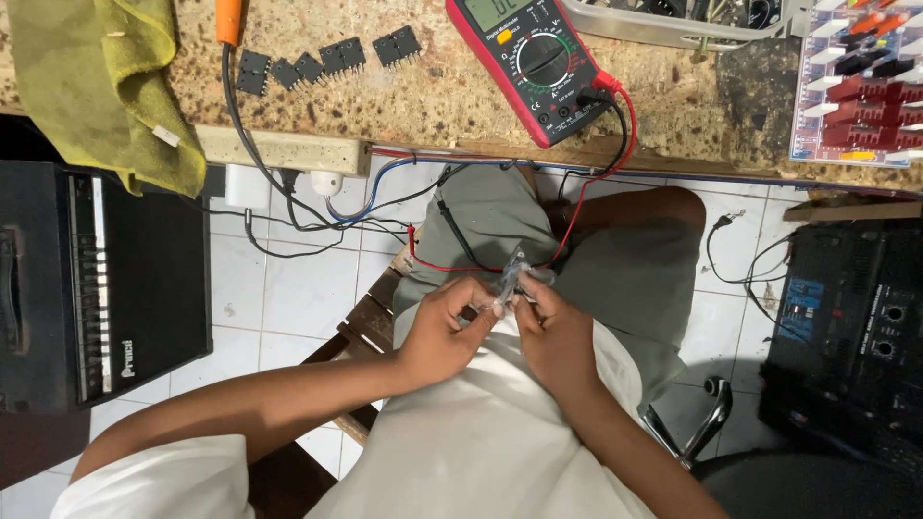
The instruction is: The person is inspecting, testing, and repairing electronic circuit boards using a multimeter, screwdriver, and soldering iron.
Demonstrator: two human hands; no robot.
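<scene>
Both hands together over the lap, left hand [442,332] and right hand [556,332], pinching from two sides one small clear plastic packet [512,279], held just above the fingertips and tilted with long axis up and slightly right. Equally near to each hand, well below the tabletop [673,106] edge. Further up, red multimeter [538,62] with leads hanging down, and black components [327,58] in a row.

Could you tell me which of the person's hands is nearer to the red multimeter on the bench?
Right. The right hand lies almost directly below the multimeter; the left hand sits further to its left.
</scene>
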